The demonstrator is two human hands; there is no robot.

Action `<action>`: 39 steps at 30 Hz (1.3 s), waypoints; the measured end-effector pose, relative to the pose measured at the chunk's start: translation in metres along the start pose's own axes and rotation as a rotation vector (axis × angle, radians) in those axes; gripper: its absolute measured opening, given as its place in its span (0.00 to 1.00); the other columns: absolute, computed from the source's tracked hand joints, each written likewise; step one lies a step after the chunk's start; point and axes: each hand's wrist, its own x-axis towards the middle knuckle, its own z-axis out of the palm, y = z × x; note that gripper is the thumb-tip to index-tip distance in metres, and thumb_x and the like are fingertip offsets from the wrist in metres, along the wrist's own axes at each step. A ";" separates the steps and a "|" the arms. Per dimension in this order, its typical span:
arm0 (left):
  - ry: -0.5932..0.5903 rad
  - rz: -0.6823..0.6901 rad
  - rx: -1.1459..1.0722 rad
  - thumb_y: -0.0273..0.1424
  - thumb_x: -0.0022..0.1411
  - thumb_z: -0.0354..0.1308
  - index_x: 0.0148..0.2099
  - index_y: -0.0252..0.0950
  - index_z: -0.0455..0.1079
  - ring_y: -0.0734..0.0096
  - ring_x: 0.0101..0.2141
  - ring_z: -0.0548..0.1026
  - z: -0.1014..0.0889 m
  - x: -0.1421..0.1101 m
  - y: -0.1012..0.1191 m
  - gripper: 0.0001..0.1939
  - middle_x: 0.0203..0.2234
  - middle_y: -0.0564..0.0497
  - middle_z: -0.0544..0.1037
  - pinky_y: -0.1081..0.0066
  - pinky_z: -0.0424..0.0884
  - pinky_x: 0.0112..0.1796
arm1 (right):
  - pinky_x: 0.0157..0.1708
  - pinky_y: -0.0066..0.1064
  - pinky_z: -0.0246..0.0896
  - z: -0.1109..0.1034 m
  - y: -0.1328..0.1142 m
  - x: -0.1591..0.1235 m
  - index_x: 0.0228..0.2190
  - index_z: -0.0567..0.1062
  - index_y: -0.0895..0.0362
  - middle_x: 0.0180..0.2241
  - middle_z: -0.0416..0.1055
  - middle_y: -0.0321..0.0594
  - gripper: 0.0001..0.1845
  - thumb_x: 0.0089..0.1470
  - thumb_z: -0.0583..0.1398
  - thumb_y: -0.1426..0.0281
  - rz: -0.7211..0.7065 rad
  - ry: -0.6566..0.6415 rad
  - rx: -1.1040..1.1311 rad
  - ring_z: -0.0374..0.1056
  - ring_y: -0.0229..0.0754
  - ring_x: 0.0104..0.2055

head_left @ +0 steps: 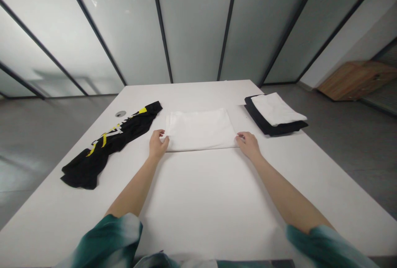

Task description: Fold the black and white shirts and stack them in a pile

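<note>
Flanks the folded white cloth [201, 129] mid-frame with half-curled left hand [159, 144] and right hand [247, 144]; cannot tell whether pinching; could skew it by tugging unevenly.

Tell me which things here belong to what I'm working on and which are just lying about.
Belongs to the work:
White cloth, between your left grip and right grip
Table, beneath it
Possibly the black garment and folded pile, also fabric but untouched

Seemingly just lying about:
Grey disc, beyond the garment
Wooden cabinet, far right
</note>
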 end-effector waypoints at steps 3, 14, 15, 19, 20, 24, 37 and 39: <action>-0.138 0.110 0.044 0.35 0.58 0.54 0.48 0.36 0.70 0.57 0.49 0.74 0.006 0.002 -0.008 0.16 0.47 0.41 0.76 0.56 0.70 0.52 | 0.47 0.42 0.62 0.001 0.001 -0.001 0.40 0.78 0.58 0.41 0.75 0.50 0.15 0.57 0.54 0.66 -0.011 -0.012 -0.016 0.69 0.51 0.42; -0.501 0.315 0.214 0.35 0.65 0.49 0.59 0.37 0.70 0.55 0.66 0.57 0.005 0.000 -0.005 0.23 0.64 0.46 0.65 0.52 0.59 0.63 | 0.56 0.48 0.56 -0.008 -0.029 -0.018 0.53 0.74 0.57 0.56 0.69 0.52 0.23 0.59 0.57 0.62 -0.476 -0.085 -0.058 0.63 0.56 0.57; -0.519 0.311 0.227 0.35 0.65 0.49 0.59 0.37 0.70 0.55 0.66 0.58 0.005 0.000 -0.003 0.23 0.64 0.45 0.65 0.53 0.59 0.63 | 0.57 0.48 0.55 -0.008 -0.033 -0.020 0.54 0.74 0.56 0.56 0.69 0.51 0.23 0.60 0.57 0.62 -0.551 -0.131 -0.048 0.62 0.55 0.58; -0.539 0.277 0.298 0.35 0.66 0.48 0.60 0.35 0.70 0.58 0.65 0.60 0.003 0.000 0.005 0.23 0.64 0.45 0.65 0.57 0.59 0.63 | 0.56 0.46 0.57 -0.005 -0.045 -0.026 0.51 0.77 0.51 0.55 0.72 0.45 0.18 0.64 0.54 0.65 -0.682 -0.250 -0.051 0.65 0.51 0.56; -0.540 0.269 0.317 0.35 0.66 0.47 0.60 0.35 0.69 0.59 0.65 0.61 0.003 0.000 0.007 0.23 0.64 0.45 0.65 0.58 0.59 0.63 | 0.55 0.45 0.57 -0.005 -0.045 -0.025 0.49 0.79 0.50 0.54 0.73 0.44 0.17 0.64 0.54 0.66 -0.682 -0.259 -0.062 0.66 0.50 0.55; -0.543 0.248 0.421 0.36 0.66 0.49 0.59 0.36 0.70 0.57 0.61 0.66 -0.001 -0.005 0.025 0.22 0.62 0.43 0.68 0.58 0.63 0.60 | 0.54 0.44 0.57 -0.007 -0.040 -0.006 0.46 0.81 0.48 0.52 0.75 0.42 0.17 0.64 0.54 0.70 -0.694 -0.315 -0.124 0.68 0.49 0.54; -0.570 0.384 0.405 0.54 0.60 0.55 0.65 0.37 0.63 0.48 0.64 0.59 0.023 0.005 0.091 0.38 0.64 0.40 0.64 0.52 0.55 0.62 | 0.56 0.49 0.57 -0.017 -0.072 0.048 0.56 0.73 0.56 0.57 0.69 0.51 0.24 0.65 0.50 0.61 -0.071 -0.171 -0.211 0.64 0.56 0.57; -0.547 0.277 0.463 0.59 0.56 0.57 0.66 0.36 0.62 0.41 0.67 0.51 0.029 0.018 0.073 0.44 0.67 0.38 0.59 0.45 0.48 0.64 | 0.59 0.49 0.54 -0.006 -0.092 0.019 0.59 0.69 0.55 0.61 0.64 0.51 0.27 0.65 0.50 0.57 -0.152 -0.296 -0.188 0.58 0.58 0.62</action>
